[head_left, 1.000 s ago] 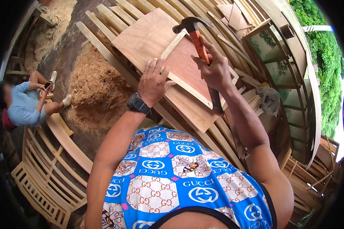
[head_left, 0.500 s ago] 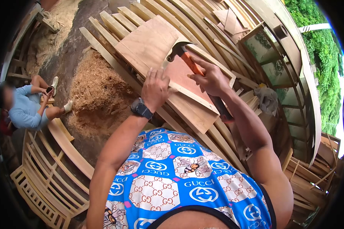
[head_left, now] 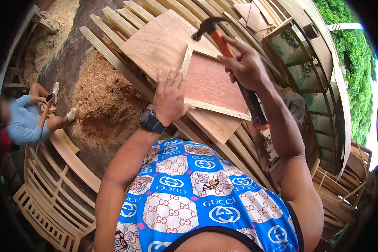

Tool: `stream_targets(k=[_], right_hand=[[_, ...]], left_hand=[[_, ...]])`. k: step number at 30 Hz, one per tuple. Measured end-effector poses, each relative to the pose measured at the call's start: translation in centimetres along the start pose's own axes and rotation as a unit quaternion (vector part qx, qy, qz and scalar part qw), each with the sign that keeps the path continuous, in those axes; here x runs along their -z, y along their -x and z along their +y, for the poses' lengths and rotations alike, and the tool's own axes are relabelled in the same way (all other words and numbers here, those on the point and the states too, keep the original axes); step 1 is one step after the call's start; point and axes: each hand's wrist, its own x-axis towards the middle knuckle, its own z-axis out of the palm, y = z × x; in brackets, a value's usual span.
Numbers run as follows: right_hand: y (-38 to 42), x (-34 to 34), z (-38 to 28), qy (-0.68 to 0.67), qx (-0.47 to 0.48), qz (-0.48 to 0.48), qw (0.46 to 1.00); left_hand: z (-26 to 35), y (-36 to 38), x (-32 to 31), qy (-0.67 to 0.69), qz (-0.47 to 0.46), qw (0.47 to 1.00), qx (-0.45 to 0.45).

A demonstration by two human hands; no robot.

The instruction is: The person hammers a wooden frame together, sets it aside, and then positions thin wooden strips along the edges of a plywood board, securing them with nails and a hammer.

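Right hand (head_left: 244, 65) wrapped tight round orange handle of claw hammer (head_left: 229, 54), gripping mid-shaft; dark lower handle protrudes below fist along forearm. Hammer head raised above far edge of reddish plywood panel (head_left: 212, 82), clear of surface. Left hand (head_left: 169, 98) flat, fingers spread, pressing on panel's near-left corner beside thin wooden strip (head_left: 186, 61); holds nothing. Panel lies on stacked timber slats (head_left: 126, 21). Sawdust heap (head_left: 98, 94) to left. Seated person (head_left: 23, 117) beyond it, well apart.
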Motion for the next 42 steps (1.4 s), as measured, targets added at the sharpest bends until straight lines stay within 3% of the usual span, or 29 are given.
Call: stream_targets(k=[3,5,8,13,14,15,17,18,20,23,24,27,28,33,35,36,37,38,39,42], right_hand=[[-0.5,-1.2,0.5,-0.03,0.011,0.052,0.998],[-0.8,-1.4,1.6,0.032,-0.048,-0.086,0.995],[-0.7,-0.2,0.8,0.067,-0.053,-0.12,0.989],[0.9,-2.4,2.0,0.025,0.037,0.066,0.997],[1.5,-2.9,2.0,0.022,-0.005,0.01,1.0],[1.7,-3.1,2.3,0.18,0.043,-0.049,0.981],[0.8,-4.1,6.9,0.14,0.272,0.039,0.951],[1.2,-3.8,6.0,0.14,0.274,0.037,0.951],[2.5,-3.2,3.4,0.091,0.113,0.054,0.988],[3.0,-4.9,3.1,0.014,0.076,0.067,0.995],[1.6,-6.1,7.1,0.112,0.157,0.033,0.981],[2.6,-4.8,7.1,0.108,0.183,0.02,0.977],[4.3,-4.1,4.8,0.098,0.073,0.004,0.993],[10.7,-5.4,9.4,0.007,0.004,0.126,0.992],[13.6,-5.8,12.4,-0.037,-0.08,0.081,0.993],[15.1,-6.2,13.1,-0.042,-0.083,0.09,0.992],[17.0,-6.8,13.7,-0.172,-0.118,0.09,0.974],[18.9,-7.6,14.3,-0.301,-0.15,0.091,0.937],[20.6,-8.4,15.0,-0.329,-0.156,0.112,0.924],[24.2,-9.8,17.0,-0.397,-0.193,0.113,0.89]], left_hand=[[0.2,-0.1,0.1,-0.016,-0.013,1.0,0.003],[0.3,0.1,-0.2,-0.013,-0.007,1.0,0.0],[0.4,0.1,0.1,-0.01,-0.009,1.0,0.0],[0.6,0.4,-0.2,-0.009,-0.001,1.0,-0.002],[0.5,0.3,-0.2,-0.006,0.002,1.0,-0.004],[0.6,0.4,-0.4,-0.007,0.002,1.0,-0.009],[0.5,0.2,-0.5,-0.004,0.0,1.0,-0.002],[0.5,0.2,-0.4,-0.004,0.002,1.0,0.0],[0.4,0.0,-0.3,0.004,-0.002,1.0,-0.004],[0.0,0.1,-1.1,-0.007,0.004,1.0,-0.007],[0.1,0.1,-1.1,-0.01,0.005,1.0,-0.011],[0.1,-0.5,-1.3,-0.042,-0.011,0.999,0.0],[0.0,-0.4,-1.5,-0.028,0.007,1.0,-0.003],[-1.9,-2.9,-2.7,0.029,0.056,0.998,0.003],[-1.9,-4.6,-2.7,0.032,0.028,0.986,0.164],[-2.8,-4.9,-4.0,-0.01,0.087,0.989,0.12],[-3.4,-5.5,-4.2,-0.012,0.083,0.991,0.108],[-4.1,-6.3,-4.5,0.012,0.014,0.99,0.143],[-4.7,-7.1,-4.6,0.033,-0.057,0.983,0.173],[-8.1,-7.3,-3.6,0.115,0.023,0.955,0.272]])
